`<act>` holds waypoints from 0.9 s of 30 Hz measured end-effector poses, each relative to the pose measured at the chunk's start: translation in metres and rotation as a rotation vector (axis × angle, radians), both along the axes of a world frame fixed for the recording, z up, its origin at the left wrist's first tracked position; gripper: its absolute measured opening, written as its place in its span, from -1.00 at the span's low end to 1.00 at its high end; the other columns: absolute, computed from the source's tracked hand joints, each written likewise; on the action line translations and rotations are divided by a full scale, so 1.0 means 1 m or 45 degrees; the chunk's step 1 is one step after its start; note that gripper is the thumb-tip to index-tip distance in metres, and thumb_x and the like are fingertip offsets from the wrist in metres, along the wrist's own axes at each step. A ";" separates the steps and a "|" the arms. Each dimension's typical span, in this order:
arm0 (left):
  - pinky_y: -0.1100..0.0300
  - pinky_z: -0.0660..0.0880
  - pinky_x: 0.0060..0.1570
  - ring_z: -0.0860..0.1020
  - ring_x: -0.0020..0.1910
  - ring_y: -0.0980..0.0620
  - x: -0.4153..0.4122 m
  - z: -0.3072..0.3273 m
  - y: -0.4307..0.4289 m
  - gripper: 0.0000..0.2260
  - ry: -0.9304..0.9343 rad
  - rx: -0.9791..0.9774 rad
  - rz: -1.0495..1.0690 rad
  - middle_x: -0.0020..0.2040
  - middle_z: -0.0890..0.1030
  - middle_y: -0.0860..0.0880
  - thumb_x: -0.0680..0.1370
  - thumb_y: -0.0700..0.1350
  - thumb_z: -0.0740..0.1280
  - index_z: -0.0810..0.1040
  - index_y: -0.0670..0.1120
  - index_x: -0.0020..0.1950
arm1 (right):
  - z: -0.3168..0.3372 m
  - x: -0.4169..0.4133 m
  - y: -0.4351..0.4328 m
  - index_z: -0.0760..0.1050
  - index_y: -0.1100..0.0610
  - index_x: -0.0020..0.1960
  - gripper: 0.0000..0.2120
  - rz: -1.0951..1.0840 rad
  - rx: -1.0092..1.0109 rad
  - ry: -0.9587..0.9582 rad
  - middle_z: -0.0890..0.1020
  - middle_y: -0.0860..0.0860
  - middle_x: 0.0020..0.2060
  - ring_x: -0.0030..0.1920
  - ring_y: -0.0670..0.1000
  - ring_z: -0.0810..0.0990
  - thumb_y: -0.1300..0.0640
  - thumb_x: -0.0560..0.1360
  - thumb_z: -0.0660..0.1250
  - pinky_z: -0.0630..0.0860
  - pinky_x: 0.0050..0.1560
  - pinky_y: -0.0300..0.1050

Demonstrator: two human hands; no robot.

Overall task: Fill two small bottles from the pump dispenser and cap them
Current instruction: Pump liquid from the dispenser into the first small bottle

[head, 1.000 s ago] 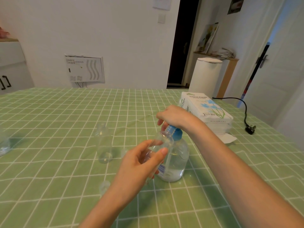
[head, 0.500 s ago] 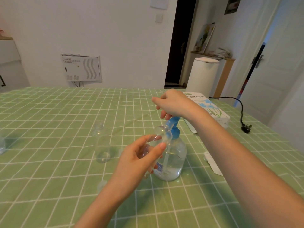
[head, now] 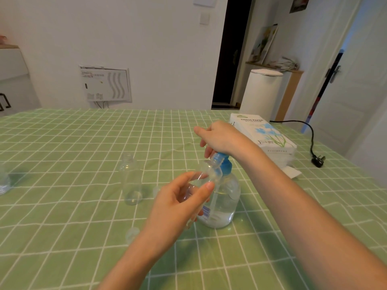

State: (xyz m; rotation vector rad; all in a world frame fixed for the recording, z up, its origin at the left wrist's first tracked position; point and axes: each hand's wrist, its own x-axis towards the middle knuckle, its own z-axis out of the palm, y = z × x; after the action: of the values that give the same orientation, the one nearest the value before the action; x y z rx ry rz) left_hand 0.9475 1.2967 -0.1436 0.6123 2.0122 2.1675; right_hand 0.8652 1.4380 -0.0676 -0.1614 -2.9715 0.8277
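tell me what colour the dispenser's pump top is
Blue; the pump top shows best in the head view.

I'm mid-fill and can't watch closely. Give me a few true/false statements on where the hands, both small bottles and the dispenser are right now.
1. The left hand holds a small bottle tilted, its mouth at the nozzle of the pump dispenser. True.
2. The right hand lies flat on the table. False: it sits on top of the blue pump head.
3. A second small bottle stands upright on the table with no cap on. True.
4. The tissue box is left of the pump dispenser. False: it lies to the right of it, farther back.
5. The pump dispenser is empty. False: clear liquid shows in its lower part.
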 end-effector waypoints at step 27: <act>0.25 0.54 -0.39 0.54 -0.43 0.08 0.001 -0.005 0.001 -0.68 -0.001 -0.051 0.032 -0.54 0.49 0.06 0.31 0.13 0.35 0.60 0.07 0.02 | -0.004 0.008 -0.002 0.53 0.20 0.03 -0.84 0.011 -0.032 -0.002 0.71 0.09 -0.18 -0.26 0.01 0.58 0.13 0.53 0.29 0.46 -0.27 -0.24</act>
State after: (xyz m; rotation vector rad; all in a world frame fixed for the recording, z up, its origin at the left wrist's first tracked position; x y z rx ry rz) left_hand 0.9489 1.2975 -0.1489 0.5841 2.0682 2.1353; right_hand 0.8731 1.4357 -0.0715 -0.1502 -2.9668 0.8666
